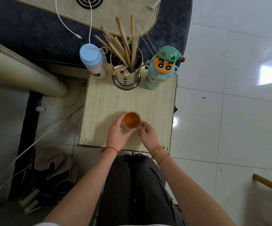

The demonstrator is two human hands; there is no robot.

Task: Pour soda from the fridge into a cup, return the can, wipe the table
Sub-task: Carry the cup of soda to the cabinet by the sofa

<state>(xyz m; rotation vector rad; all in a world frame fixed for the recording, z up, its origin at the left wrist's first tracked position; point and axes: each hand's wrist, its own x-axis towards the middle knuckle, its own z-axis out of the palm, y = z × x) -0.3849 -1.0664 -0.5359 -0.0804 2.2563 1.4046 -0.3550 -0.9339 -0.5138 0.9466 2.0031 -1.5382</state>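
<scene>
A clear plastic cup [132,120] filled with amber soda stands on the small pale wooden table [102,101], near its front edge. My left hand [117,132] wraps around the cup's left side, thumb and fingers on the wall. My right hand [148,132] touches the cup's right side with its fingertips. No can and no cloth are in view.
At the table's back edge stand a light-blue bottle [93,61], a steel holder full of chopsticks [126,69] and a cartoon-figure bottle [162,67]. A white cable [76,31] lies on a dark sofa behind. White tiled floor [230,128] to the right; bags [50,180] at lower left.
</scene>
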